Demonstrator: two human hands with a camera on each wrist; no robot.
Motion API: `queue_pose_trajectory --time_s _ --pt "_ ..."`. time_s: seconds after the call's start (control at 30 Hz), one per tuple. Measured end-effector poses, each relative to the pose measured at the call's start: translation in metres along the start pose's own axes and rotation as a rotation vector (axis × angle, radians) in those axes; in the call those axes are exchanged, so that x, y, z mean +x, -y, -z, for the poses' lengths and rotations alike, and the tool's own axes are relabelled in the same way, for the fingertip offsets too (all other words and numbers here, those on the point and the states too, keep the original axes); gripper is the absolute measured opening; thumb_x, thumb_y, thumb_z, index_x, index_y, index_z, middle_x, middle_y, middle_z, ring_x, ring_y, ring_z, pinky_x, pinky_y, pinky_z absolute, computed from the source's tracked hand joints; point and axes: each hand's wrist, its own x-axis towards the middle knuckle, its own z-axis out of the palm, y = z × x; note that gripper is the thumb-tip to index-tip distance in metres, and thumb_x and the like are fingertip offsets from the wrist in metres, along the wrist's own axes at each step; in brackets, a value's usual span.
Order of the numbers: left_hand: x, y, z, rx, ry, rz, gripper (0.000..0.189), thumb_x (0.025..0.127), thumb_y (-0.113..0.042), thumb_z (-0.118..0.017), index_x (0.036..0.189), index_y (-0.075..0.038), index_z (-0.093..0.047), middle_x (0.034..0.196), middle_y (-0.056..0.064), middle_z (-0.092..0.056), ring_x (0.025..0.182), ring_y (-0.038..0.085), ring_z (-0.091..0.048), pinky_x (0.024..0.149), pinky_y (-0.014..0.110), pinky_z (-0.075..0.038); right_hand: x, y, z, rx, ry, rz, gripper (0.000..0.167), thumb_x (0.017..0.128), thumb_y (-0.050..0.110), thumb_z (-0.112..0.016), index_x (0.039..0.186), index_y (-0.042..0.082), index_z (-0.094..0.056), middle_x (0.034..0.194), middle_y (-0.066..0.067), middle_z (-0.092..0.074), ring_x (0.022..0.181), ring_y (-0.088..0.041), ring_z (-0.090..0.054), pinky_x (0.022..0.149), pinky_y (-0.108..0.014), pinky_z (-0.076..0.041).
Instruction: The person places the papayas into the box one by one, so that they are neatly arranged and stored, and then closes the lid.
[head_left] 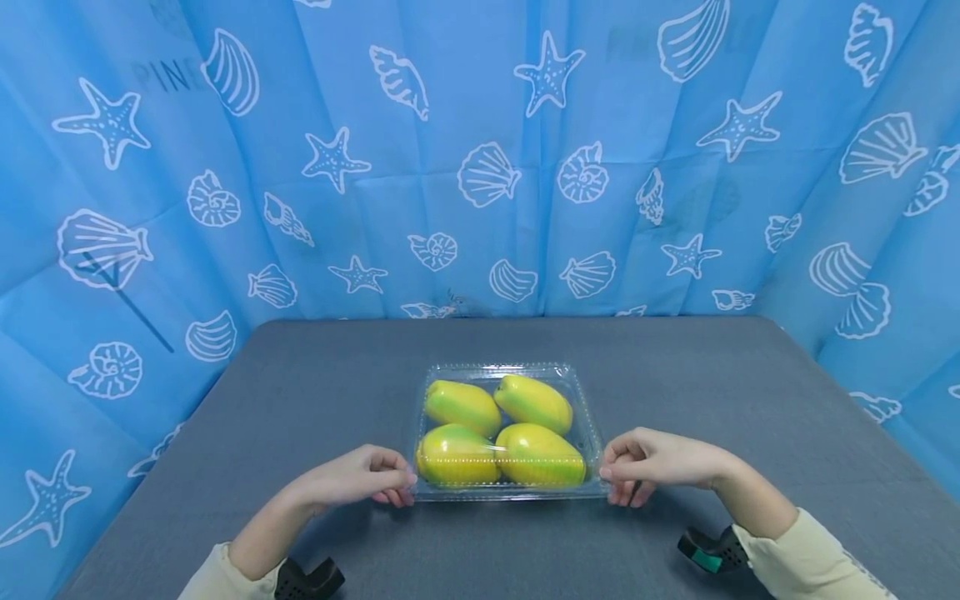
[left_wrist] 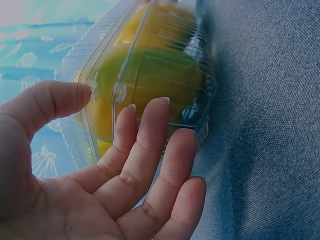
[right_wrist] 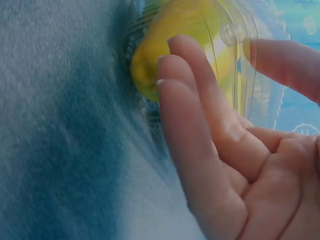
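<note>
A clear plastic clamshell container [head_left: 517,494] rests on the table with its lid down over several yellow-green mangoes [head_left: 540,454]. At its front left corner my left hand [head_left: 356,477] pinches the rim between thumb and fingers. My right hand [head_left: 663,460] pinches the front right corner in the same way. In the left wrist view, the thumb of the left hand [left_wrist: 117,187] presses the rim beside a round snap button [left_wrist: 120,92], the other fingers loosely bent below. The right wrist view has the right hand [right_wrist: 225,155] with its thumb at the rim, by another snap [right_wrist: 228,34].
A grey cloth covers the table [head_left: 337,358] beneath the container. Behind and along both sides hangs a blue curtain [head_left: 450,217] printed with white shells and starfish. Black wrist devices [head_left: 309,579] sit at the cuffs of the light sleeves.
</note>
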Motion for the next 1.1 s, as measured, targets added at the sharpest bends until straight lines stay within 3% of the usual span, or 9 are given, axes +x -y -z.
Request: queue_pose_trajectory --time_s 0.6,1.1 --pt "0.0 -0.001 -0.003 -0.03 0.008 -0.051 0.024 0.094 -0.026 -0.051 0.087 -0.004 -0.058 0.087 0.001 -0.068 0.081 0.012 -0.062 0.075 0.028 -0.053 0.005 -0.005 -0.003 0.142 0.07 -0.016 0.02 0.097 0.018 -0.046 0.094 0.003 -0.059 0.088 -0.001 -0.07 0.077 -0.007 -0.065 0.066 -0.022 -0.058" --pt "0.002 0.001 -0.004 -0.052 0.016 -0.057 0.023 0.094 -0.025 -0.051 0.086 -0.004 -0.058 0.086 0.0 -0.067 0.081 0.012 -0.062 0.075 0.028 -0.054 0.009 -0.012 -0.003 0.215 0.179 0.045 0.022 0.098 0.015 -0.045 0.096 0.002 -0.062 0.088 0.004 -0.073 0.079 -0.003 -0.068 0.068 -0.019 -0.058"
